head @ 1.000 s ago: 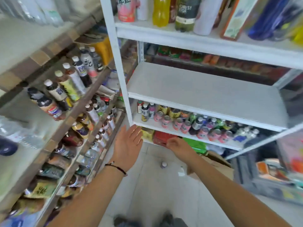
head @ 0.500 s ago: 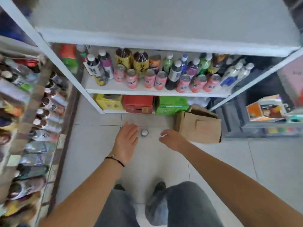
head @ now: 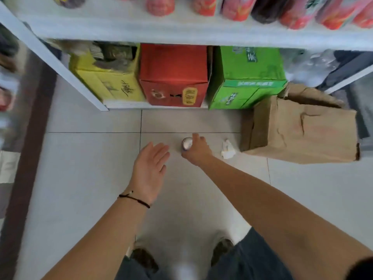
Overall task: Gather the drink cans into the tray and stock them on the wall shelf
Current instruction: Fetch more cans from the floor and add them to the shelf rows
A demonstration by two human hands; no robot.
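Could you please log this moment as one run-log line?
right hand: grips can on floor | left hand: open, beside it | tray: unseen

place: small shop, drinks aisle | evidence: white metal shelf (head: 201, 35) lined with rows of red drink cans (head: 159, 6) | stock cartons under it: yellow carton (head: 107, 81), red carton (head: 173, 77), green carton (head: 246, 77) | second rack of blurred goods at left edge | tiled floor (head: 80, 178)
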